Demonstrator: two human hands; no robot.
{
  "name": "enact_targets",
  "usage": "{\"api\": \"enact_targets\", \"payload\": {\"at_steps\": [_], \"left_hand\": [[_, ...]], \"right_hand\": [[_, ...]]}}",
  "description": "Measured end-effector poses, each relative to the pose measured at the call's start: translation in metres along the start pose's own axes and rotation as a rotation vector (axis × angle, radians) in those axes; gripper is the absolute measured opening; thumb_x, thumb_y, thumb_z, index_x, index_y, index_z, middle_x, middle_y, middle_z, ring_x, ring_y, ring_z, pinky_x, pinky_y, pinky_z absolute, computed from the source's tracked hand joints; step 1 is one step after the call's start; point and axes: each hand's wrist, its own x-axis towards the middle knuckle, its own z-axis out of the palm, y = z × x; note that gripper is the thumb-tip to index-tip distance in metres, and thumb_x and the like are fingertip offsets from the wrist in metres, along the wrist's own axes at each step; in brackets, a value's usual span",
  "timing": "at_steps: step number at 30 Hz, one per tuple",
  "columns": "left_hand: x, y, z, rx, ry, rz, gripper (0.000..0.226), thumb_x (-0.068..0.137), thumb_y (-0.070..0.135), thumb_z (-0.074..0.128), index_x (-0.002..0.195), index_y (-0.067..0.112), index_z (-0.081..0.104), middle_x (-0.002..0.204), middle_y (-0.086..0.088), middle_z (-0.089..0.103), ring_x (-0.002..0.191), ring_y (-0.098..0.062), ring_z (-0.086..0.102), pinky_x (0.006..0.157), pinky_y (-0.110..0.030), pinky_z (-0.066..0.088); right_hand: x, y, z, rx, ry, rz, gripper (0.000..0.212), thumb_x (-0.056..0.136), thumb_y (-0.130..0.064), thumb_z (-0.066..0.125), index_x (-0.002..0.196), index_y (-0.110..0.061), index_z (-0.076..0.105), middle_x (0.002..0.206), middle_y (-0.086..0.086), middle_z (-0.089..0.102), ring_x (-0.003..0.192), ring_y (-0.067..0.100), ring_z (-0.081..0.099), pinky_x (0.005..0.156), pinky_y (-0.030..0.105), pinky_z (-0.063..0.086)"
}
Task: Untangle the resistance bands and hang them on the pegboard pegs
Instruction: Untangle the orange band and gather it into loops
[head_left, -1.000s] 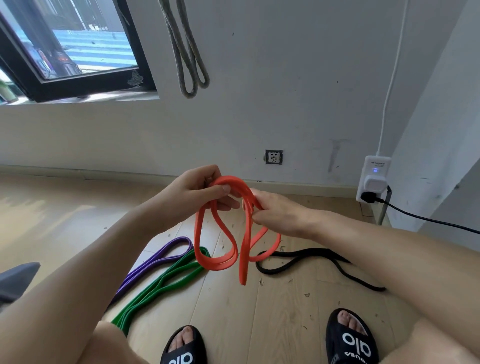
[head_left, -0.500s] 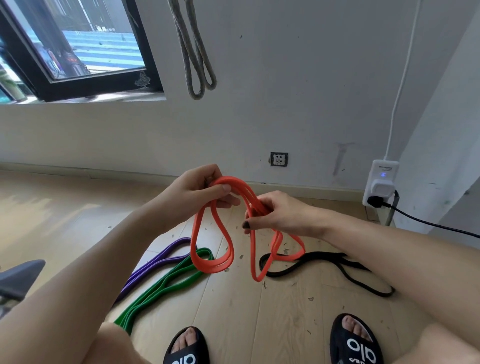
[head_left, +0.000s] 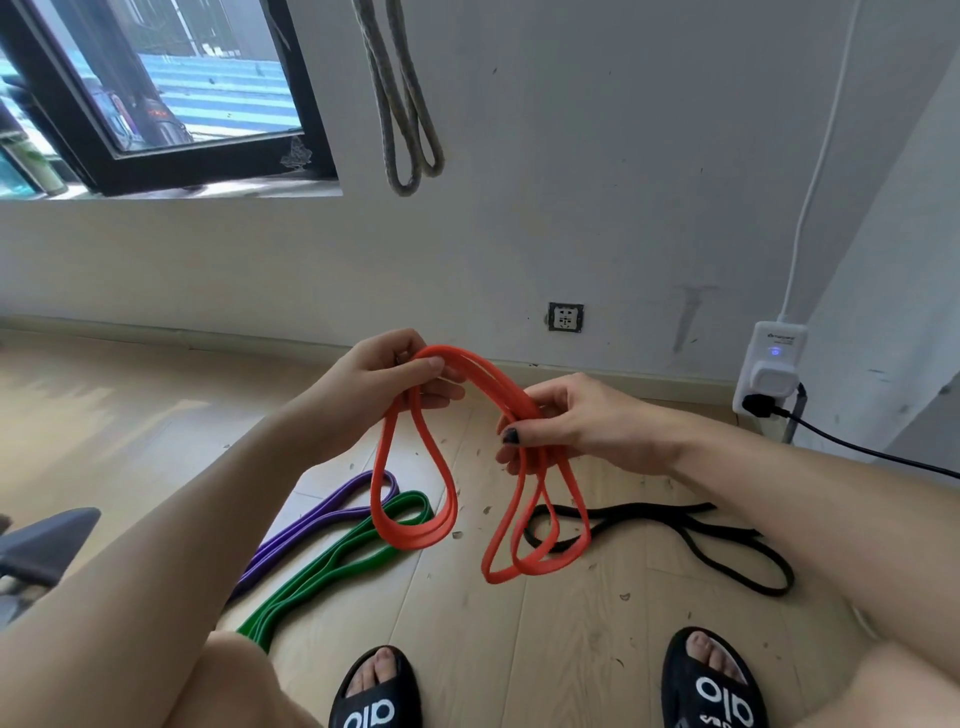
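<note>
Above floor, both hands grip orange band

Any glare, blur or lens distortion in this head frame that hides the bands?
Head view: daylight from the window washes out the floor at left; wide-angle bending curves the baseboard and wall edges; the orange band, both hands and the floor bands stay sharp, with no motion blur.

orange band spread wider, hands apart
</note>
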Motion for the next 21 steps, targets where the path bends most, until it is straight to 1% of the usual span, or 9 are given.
{"api": "enact_targets", "payload": {"at_steps": [4,8,11,13,15,17,21], "left_hand": [[0.001,-0.002,-0.004,-0.031,0.018,-0.012,0.016,0.101,0.01,0.055,0.108,-0.003,0.06,0.105,-0.016,0.076,0.104,-0.03,0.074,0.091,-0.035,0.06],[0.002,0.0,-0.005,-0.046,0.036,-0.011,0.014,0.101,0.011,0.056,0.107,-0.001,0.06,0.106,-0.016,0.076,0.101,-0.028,0.075,0.088,-0.033,0.061],[0.002,0.0,0.0,0.041,0.044,-0.004,0.017,0.102,0.013,0.056,0.111,-0.001,0.059,0.108,-0.013,0.076,0.087,-0.023,0.073,0.083,-0.033,0.059],[0.001,0.003,0.003,0.149,0.049,0.026,0.018,0.103,0.013,0.055,0.119,0.006,0.056,0.102,-0.01,0.077,0.077,-0.021,0.066,0.078,-0.033,0.056],[0.001,0.007,0.004,0.177,0.027,0.043,0.025,0.103,0.009,0.054,0.127,0.017,0.055,0.094,-0.01,0.076,0.074,-0.021,0.061,0.076,-0.032,0.055],[-0.001,0.012,0.003,0.206,-0.024,0.044,0.026,0.103,0.006,0.051,0.123,0.017,0.063,0.088,-0.008,0.072,0.075,-0.021,0.059,0.074,-0.032,0.053],[-0.001,0.016,0.0,0.299,-0.08,0.015,0.022,0.1,0.005,0.053,0.104,0.013,0.073,0.076,-0.004,0.061,0.071,-0.02,0.051,0.067,-0.03,0.043]], "right_hand": [[-0.006,-0.004,0.0,0.005,-0.013,0.015,0.026,0.092,-0.009,0.074,0.116,-0.006,0.066,0.107,0.015,0.077,0.1,0.028,0.076,0.09,0.044,0.061],[-0.009,-0.005,-0.002,0.031,-0.005,0.025,0.028,0.09,-0.004,0.075,0.115,-0.003,0.064,0.107,0.02,0.076,0.099,0.035,0.075,0.094,0.049,0.059],[-0.01,-0.004,-0.002,0.02,0.016,0.02,0.028,0.089,-0.006,0.076,0.115,-0.003,0.064,0.106,0.019,0.077,0.099,0.033,0.076,0.095,0.05,0.059],[-0.01,-0.004,-0.003,0.008,0.019,0.023,0.028,0.09,-0.007,0.076,0.115,-0.003,0.065,0.105,0.017,0.077,0.099,0.031,0.076,0.095,0.05,0.059],[-0.011,-0.003,-0.004,-0.031,0.02,0.021,0.027,0.09,-0.008,0.076,0.115,-0.004,0.066,0.105,0.015,0.078,0.099,0.029,0.076,0.095,0.049,0.059],[-0.011,-0.002,-0.006,-0.079,0.029,0.015,0.024,0.091,-0.009,0.075,0.114,-0.006,0.067,0.105,0.012,0.078,0.099,0.026,0.076,0.096,0.048,0.058],[-0.013,0.002,-0.01,-0.144,0.025,0.015,0.018,0.095,-0.015,0.072,0.112,-0.01,0.071,0.106,0.006,0.078,0.1,0.02,0.075,0.097,0.046,0.058]]}}
